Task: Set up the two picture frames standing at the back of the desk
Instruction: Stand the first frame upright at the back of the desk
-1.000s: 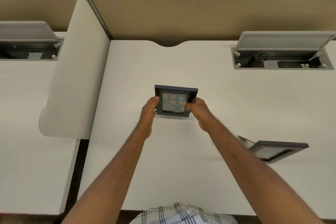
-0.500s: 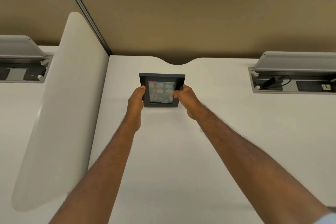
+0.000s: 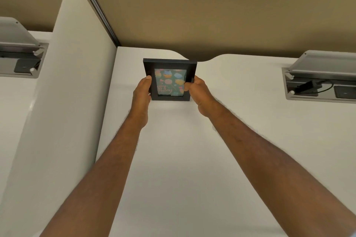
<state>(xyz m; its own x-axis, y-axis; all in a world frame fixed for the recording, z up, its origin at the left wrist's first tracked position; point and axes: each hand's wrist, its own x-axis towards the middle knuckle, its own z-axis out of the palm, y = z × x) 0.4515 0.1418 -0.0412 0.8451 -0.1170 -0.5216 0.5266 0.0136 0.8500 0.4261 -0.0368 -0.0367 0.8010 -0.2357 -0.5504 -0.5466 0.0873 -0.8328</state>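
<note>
Head view: both bare forearms reach forward over the white desk (image 3: 192, 169). The left hand (image 3: 141, 92) and right hand (image 3: 198, 92) have their fingers (image 3: 148, 80) clamped on the side edges of a black picture frame (image 3: 170, 80), upright near the desk's back edge, picture facing the wearer. The first frame is apparently being placed; next it needs its base settled before letting go. The second frame is out of sight. Beyond stands the tan partition (image 3: 212, 5); an open cable box (image 3: 319, 86) lies well to the right.
</note>
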